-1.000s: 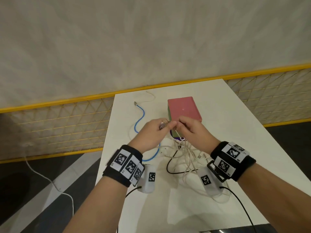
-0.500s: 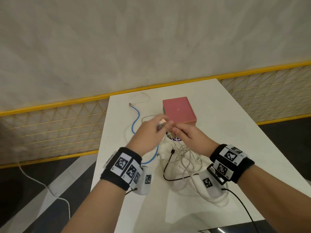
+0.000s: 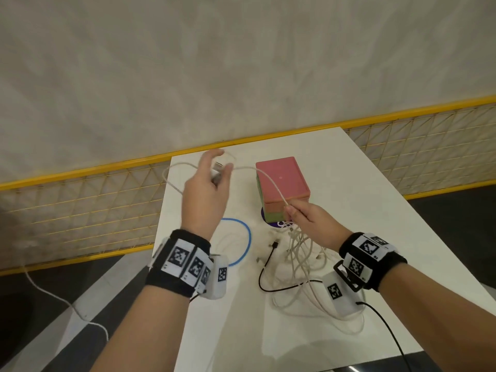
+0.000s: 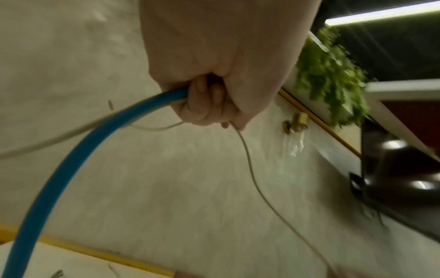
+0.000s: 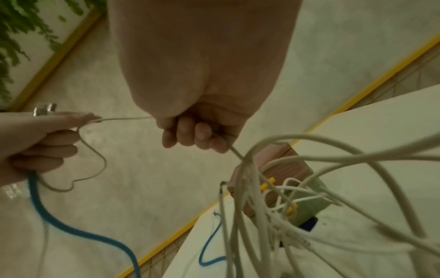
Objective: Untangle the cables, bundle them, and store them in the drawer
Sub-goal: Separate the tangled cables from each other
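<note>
My left hand point(image 3: 212, 178) is raised over the table's far left, gripping a white cable's metal plug end together with the blue cable point(image 4: 71, 159). That thin white cable point(image 3: 271, 181) stretches across the pink drawer box point(image 3: 290, 178) to my right hand point(image 3: 300, 213), whose fingers curl round it just above the tangle of white cables point(image 3: 300, 253). The tangle hangs partly lifted under my right hand point(image 5: 197, 139), in front of the box point(image 5: 285, 165). The blue cable point(image 3: 248, 237) loops down onto the table. A black cable point(image 3: 264, 267) lies through the tangle.
The white table point(image 3: 362, 210) is narrow, with its left edge close under my left arm. A yellow mesh fence point(image 3: 80, 205) runs behind and beside it. A white cord point(image 3: 53, 299) trails on the dark floor at the left.
My hands were together in front of the box. The left hand has since pulled up and away to the far left, drawing the white cable out taut from the right hand.
</note>
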